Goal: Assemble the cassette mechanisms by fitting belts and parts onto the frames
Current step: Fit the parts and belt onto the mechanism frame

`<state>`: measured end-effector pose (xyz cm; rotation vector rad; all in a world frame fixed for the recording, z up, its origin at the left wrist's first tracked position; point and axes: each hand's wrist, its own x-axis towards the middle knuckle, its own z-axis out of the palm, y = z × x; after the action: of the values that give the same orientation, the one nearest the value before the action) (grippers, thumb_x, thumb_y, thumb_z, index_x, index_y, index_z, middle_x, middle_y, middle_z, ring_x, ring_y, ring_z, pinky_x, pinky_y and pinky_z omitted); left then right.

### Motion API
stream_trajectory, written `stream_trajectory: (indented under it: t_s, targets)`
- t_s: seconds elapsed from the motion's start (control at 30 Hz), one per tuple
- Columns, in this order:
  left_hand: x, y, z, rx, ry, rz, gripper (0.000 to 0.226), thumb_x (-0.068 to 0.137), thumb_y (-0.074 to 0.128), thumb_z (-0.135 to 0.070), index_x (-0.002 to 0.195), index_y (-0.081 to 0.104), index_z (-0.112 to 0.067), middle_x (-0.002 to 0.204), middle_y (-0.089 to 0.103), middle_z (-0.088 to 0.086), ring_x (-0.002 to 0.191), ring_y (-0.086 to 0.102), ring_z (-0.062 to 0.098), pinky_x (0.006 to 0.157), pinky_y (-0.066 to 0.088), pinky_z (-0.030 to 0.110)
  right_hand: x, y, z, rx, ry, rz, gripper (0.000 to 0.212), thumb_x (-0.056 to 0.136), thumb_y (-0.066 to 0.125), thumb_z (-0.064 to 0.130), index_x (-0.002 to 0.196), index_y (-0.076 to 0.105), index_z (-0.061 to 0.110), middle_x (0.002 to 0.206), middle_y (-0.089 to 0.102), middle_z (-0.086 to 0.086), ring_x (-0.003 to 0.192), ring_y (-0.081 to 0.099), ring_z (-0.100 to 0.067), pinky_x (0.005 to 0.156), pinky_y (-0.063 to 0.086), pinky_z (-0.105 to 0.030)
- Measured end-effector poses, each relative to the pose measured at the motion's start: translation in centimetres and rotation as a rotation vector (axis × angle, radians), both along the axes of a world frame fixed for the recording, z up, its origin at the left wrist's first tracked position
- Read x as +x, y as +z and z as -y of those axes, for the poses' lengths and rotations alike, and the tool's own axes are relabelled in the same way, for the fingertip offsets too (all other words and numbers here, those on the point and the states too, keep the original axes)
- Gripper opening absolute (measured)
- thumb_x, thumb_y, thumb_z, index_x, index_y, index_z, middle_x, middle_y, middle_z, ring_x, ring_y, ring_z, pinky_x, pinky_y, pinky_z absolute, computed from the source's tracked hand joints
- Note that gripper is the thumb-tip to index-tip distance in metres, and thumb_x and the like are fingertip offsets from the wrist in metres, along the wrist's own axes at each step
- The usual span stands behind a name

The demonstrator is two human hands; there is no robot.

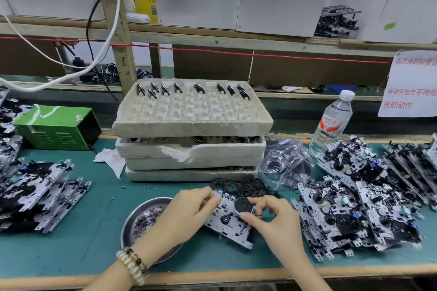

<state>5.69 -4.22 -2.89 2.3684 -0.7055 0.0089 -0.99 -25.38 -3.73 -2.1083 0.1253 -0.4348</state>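
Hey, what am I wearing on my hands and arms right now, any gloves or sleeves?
No gloves or sleeves: left hand and right hand are bare, forearms uncovered. On the left wrist sits a bracelet of cream and dark brown beads, in stacked strands. No rings show.

Head-worn wide-angle view, looking forward and down, close over the workbench (78,250)

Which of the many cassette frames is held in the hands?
The single frame at front centre, beside the metal dish: left hand grips it, right hand pinches a black wheel on it; the others lie piled.
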Motion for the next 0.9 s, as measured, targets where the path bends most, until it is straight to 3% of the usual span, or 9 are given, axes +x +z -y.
stream_trajectory:
  t_s: [0.07,0.13,0.2,0.27,0.33,0.5,0.63,0.77,0.9]
  targets:
    - [-1.3,0.4,0.3,-0.105,-0.025,-0.160,0.036,0.102,0.046,-0.050,0.078,0.057,-0.026,0.070,0.063,-0.003,0.061,0.057,0.012,0.061,0.042,0.023,-0.2,-0.5,0.4,0.059,-0.040,-0.009,0.039,0.061,0.090,0.025,0.055,0.051,0.026,0.085,0.071,0.024,0.099,0.062,0.004,0.083,0.043,-0.030]
    - [-2.3,0.5,0.7,-0.067,-0.032,-0.228,0.032,0.100,0.046,-0.053,0.081,0.057,-0.030,0.074,0.066,-0.003,0.059,0.058,0.010,0.060,0.042,0.022,-0.6,-1.3,0.3,0.074,-0.059,-0.012,0.036,0.061,0.090,0.026,0.059,0.053,0.024,0.087,0.071,0.023,0.100,0.061,0.006,0.085,0.044,-0.031]
    - [-2.6,0.5,1.0,0.073,0.007,-0.158,0.028,0.099,0.044,-0.057,0.086,0.054,-0.034,0.073,0.065,-0.010,0.061,0.055,0.002,0.058,0.039,0.019,-1.1,-2.0,-0.1,0.028,-0.078,-0.020,0.035,0.059,0.090,0.027,0.062,0.056,0.026,0.092,0.068,0.032,0.099,0.060,0.006,0.083,0.043,-0.026]
    - [-2.0,0.8,1.4,0.207,0.084,0.011,0.024,0.100,0.043,-0.056,0.094,0.053,-0.035,0.081,0.063,-0.015,0.074,0.057,0.000,0.067,0.043,0.024,-1.3,-2.6,-0.4,0.024,-0.113,-0.030,0.035,0.059,0.091,0.028,0.062,0.056,0.028,0.094,0.066,0.037,0.099,0.059,0.003,0.083,0.041,-0.023]
    - [-1.1,0.9,2.1,0.193,0.112,0.113,0.021,0.099,0.046,-0.054,0.102,0.058,-0.037,0.093,0.058,-0.017,0.085,0.057,0.001,0.076,0.045,0.025,-1.2,-2.6,-0.5,0.003,-0.140,-0.018,0.035,0.058,0.091,0.029,0.062,0.056,0.029,0.095,0.063,0.042,0.099,0.060,0.000,0.083,0.042,-0.025]
    - [0.2,0.4,4.6,0.175,0.006,0.083,0.022,0.093,0.061,-0.054,0.107,0.071,-0.040,0.107,0.051,-0.017,0.102,0.052,0.003,0.083,0.047,0.028,-1.4,-2.5,-0.9,-0.088,-0.156,0.038,0.038,0.060,0.091,0.029,0.057,0.053,0.029,0.084,0.068,0.031,0.095,0.060,-0.007,0.081,0.048,-0.035]
    - [0.9,0.0,5.4,0.228,0.002,0.109,0.021,0.090,0.064,-0.056,0.102,0.074,-0.042,0.107,0.053,-0.018,0.105,0.050,0.005,0.076,0.040,0.027,-2.4,-2.8,-1.0,-0.243,-0.091,0.124,0.031,0.070,0.083,0.037,0.063,0.054,0.031,0.090,0.064,0.025,0.101,0.052,-0.005,0.084,0.038,-0.018]
    - [1.7,0.4,5.6,0.193,-0.020,0.051,0.017,0.087,0.068,-0.054,0.095,0.076,-0.042,0.097,0.052,-0.021,0.104,0.052,0.006,0.079,0.042,0.029,-3.4,-3.4,-2.7,-0.368,-0.078,0.243,0.025,0.077,0.066,0.051,0.072,0.062,0.028,0.111,0.057,0.015,0.105,0.043,-0.012,0.090,0.032,-0.025]
    - [2.0,0.3,6.1,0.163,-0.024,0.032,0.015,0.087,0.069,-0.052,0.094,0.078,-0.041,0.099,0.058,-0.019,0.101,0.054,0.004,0.075,0.036,0.027,-3.5,-3.4,-4.1,-0.441,-0.040,0.286,0.027,0.079,0.063,0.051,0.078,0.063,0.024,0.103,0.060,0.016,0.098,0.046,-0.012,0.084,0.030,-0.025]
